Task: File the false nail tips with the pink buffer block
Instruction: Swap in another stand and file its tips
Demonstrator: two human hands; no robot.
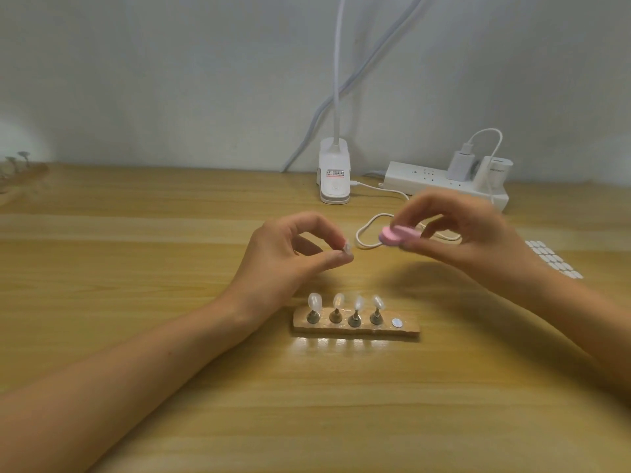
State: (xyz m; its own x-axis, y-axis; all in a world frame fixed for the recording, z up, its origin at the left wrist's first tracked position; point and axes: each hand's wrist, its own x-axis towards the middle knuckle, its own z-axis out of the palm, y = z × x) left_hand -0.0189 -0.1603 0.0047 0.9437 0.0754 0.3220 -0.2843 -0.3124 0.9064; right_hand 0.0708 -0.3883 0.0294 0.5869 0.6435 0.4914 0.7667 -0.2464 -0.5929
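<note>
Beyond the wooden holder [408, 331], above the desk [170, 302], the person has both tools of the job in hand. The left hand [290, 254] has a narrow grip: thumb and forefinger pinch one nail tip [347, 248], lifted off the holder and raised above its far-left side. The right hand [467, 233] has its grip closed round the pink buffer block [397, 234], held up above the holder's far-right side. Block and tip are near each other but apart, with a clear gap between them, so no filing stroke is under way at this instant.

On the holder itself stand four nail tips [314, 301] on their small posts, and at its right end a bare metal disc [396, 323] marks the vacant fifth place, most likely where the held tip belongs. Whether those four are already filed is too fine to tell. At least the held tip seems to need finishing and returning.
</note>
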